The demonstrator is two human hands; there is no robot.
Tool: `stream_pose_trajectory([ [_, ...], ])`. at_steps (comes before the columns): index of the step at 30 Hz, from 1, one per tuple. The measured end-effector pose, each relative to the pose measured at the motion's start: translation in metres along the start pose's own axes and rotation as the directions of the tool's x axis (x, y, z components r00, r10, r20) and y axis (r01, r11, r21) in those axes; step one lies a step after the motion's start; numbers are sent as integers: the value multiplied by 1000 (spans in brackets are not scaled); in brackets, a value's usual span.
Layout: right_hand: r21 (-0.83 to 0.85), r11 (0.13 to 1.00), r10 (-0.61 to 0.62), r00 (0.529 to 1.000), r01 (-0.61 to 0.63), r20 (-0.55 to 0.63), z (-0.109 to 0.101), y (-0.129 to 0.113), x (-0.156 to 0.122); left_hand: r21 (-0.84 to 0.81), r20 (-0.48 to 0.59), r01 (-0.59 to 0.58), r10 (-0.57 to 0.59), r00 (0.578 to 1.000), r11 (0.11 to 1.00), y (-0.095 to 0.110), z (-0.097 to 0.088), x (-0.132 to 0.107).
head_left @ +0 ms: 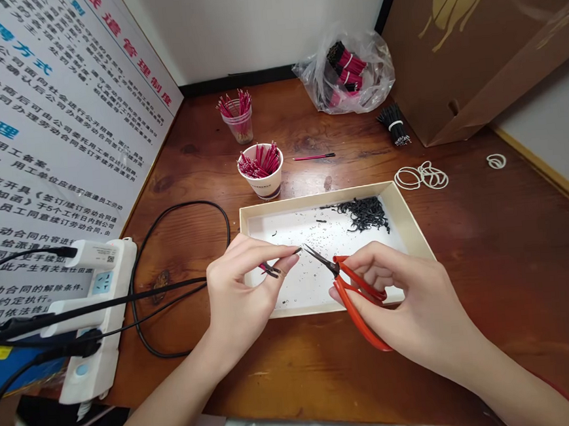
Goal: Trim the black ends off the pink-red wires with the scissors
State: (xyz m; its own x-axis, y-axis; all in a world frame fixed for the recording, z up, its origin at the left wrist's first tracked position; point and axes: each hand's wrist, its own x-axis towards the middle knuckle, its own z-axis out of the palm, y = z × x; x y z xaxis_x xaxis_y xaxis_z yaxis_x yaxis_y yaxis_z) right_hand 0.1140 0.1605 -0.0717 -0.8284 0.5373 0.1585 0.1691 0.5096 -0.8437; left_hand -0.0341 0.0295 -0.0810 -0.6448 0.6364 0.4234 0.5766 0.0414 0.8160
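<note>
My left hand point(241, 288) pinches a short red-and-black wire point(269, 270) between thumb and fingertips, above a shallow cream cardboard tray point(250, 217). My right hand point(409, 295) grips small red-handled snips point(358, 305), and their steel blades point(317, 256) point left, close to my left fingertips. The wire's tip is partly hidden by my fingers, so I cannot tell whether the blades touch it. A heap of black wire clippings point(363, 213) lies at the tray's far side, with tiny scraps scattered over its white base point(296, 238).
On the wooden table point(505, 268) stand a paper cup point(265, 189) and a clear cup point(237, 128) of red wires. Behind lie a plastic bag of wire bundles point(347, 77), a black wire bundle point(394, 124) and rubber bands point(420, 176). A power strip point(106, 273) and black cables point(176, 211) lie left.
</note>
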Motion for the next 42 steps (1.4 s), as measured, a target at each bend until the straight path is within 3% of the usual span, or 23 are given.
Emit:
stream_pose_trajectory([
  [22, 43, 992, 115, 991, -118, 61, 0, -2, 2, -11, 13, -23, 23, 1000, 1000, -2, -1, 1],
  [28, 97, 969, 220, 972, -228, 84, 6, -4, 3, 74, 0, -14, 14, 1000, 997, -5, 0, 2],
  [31, 119, 956, 261, 962, -269, 80, 9, -5, 5, 118, -11, -82, 84, 996, 990, -10, 1, 6],
  [35, 111, 967, 229, 973, -231, 30, 10, -2, 9, 158, -14, -185, 189, 982, 970, -16, 5, 19],
  [42, 98, 987, 129, 991, -127, -22, 7, 5, 20, 168, -50, -184, 195, 980, 968, -16, 10, 31],
])
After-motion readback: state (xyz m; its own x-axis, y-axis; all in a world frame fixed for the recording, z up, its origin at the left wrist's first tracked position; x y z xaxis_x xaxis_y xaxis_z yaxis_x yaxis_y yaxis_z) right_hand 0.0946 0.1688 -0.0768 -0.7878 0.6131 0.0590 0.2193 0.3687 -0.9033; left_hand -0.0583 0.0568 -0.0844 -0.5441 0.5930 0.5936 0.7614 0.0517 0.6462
